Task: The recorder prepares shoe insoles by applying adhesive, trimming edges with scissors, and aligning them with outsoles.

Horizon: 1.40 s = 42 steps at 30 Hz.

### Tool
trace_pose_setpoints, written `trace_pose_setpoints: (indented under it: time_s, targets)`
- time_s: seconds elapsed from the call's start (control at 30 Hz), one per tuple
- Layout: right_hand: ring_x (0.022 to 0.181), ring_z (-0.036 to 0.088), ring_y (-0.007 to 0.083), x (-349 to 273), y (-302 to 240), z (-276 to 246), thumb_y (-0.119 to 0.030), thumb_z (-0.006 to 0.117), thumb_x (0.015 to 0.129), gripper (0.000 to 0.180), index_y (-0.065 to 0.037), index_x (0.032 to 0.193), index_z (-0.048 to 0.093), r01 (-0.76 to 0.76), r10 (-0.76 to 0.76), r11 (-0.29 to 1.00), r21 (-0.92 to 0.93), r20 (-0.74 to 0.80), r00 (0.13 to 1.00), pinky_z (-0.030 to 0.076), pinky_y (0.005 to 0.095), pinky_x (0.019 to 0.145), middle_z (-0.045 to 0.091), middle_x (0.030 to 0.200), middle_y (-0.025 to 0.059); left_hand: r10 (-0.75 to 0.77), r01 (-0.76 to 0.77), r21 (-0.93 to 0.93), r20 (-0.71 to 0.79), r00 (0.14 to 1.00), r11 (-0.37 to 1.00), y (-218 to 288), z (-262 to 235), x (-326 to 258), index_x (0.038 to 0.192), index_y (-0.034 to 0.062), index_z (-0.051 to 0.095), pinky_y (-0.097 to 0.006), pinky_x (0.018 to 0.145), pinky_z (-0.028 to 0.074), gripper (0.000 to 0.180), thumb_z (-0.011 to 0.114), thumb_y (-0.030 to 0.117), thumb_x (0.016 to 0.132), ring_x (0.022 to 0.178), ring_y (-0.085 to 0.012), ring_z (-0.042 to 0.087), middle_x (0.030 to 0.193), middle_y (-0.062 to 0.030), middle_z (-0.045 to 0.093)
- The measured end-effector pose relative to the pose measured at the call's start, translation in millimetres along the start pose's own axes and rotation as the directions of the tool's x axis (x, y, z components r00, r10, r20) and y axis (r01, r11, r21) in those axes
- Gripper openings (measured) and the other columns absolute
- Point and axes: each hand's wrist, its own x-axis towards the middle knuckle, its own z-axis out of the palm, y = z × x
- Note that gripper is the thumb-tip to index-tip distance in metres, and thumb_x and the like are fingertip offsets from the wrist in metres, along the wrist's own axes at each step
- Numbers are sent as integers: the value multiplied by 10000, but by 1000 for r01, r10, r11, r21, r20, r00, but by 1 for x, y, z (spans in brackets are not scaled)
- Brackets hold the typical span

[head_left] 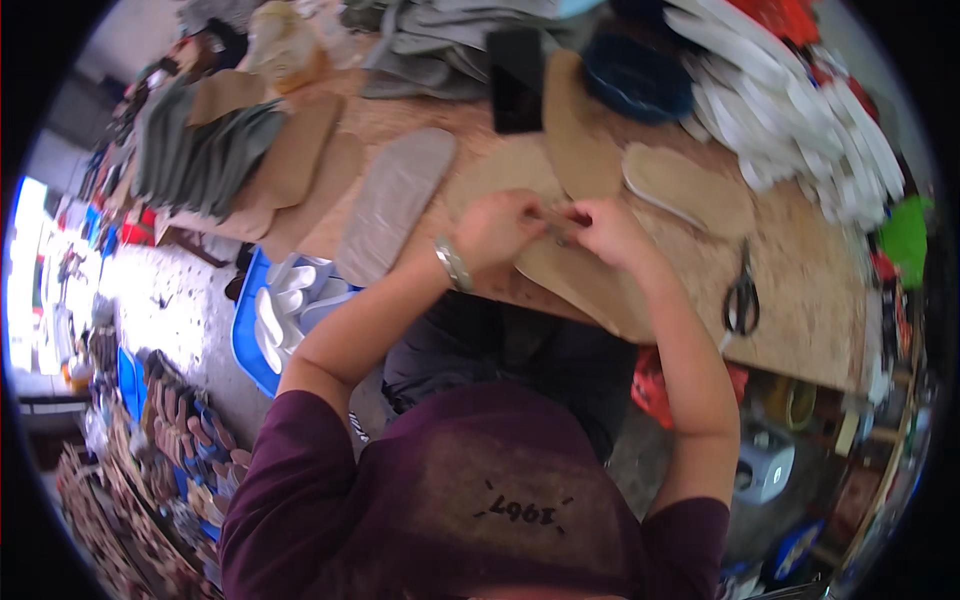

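Note:
Over the wooden table's near edge, my left hand (495,232) and my right hand (612,234) meet with fingertips pinched. Between them is a small tan piece (550,220), whose exact kind I cannot make out. A large tan insole-shaped sheet (590,290) lies under my right hand and juts over the edge. Another tan sheet (510,168) is beneath my left hand. Just beyond my hands lies a long tan insole (578,130). To the right is a tan insole with a white rim (690,188). A greyish insole (398,200) lies beside my left forearm.
Black-handled scissors (742,302) lie at right on the table (810,300). Grey pieces (205,155) are stacked at left, white soles (790,110) at far right. A phone (514,80) and a dark blue bowl (638,78) stand behind. A blue bin (246,325) holds white soles.

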Motion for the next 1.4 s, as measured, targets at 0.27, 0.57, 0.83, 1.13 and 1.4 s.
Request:
trace_pose_setpoints:
  time_s: [0.27,0.57,0.83,1.13,1.4]
  targets:
    - [813,636,126,-51,35,-47,-116,818,753,302,4,1003,699,-124,123,992,15,49,991,503,303,744,709,890,60,-109,116,-70,95,989,991,15,-6,-4,1022,52,686,-387,775,529,254,724,228,843,848,-276,675,909,-115,704]
    - [795,606,89,-108,92,-80,-94,787,805,240,24,992,696,-263,272,961,88,-118,955,493,258,742,687,836,21,30,-21,-84,109,994,996,15,-9,-7,1017,43,697,-381,752,524,238,703,211,848,823,-302,671,909,-139,698]
    - [780,672,180,-139,100,-65,-228,758,831,319,-11,1060,705,-266,300,954,139,-451,840,512,307,738,721,871,124,-101,96,45,134,986,994,57,-8,-56,832,53,677,-386,639,520,200,708,250,850,708,-291,677,752,-131,676]
    - [917,629,112,-129,48,-46,-118,745,856,363,7,1187,659,-27,193,912,410,-369,909,503,260,812,694,1038,32,282,-284,106,32,959,953,93,35,0,1234,18,570,-365,681,533,532,751,335,847,852,-251,668,1034,-98,689]
    - [867,625,102,-95,15,-28,-80,707,893,284,9,1162,679,159,78,881,445,-470,879,500,261,776,705,984,46,156,-156,-449,-38,987,880,84,43,17,1182,83,644,-380,640,513,287,679,194,920,692,-281,657,806,-154,685]
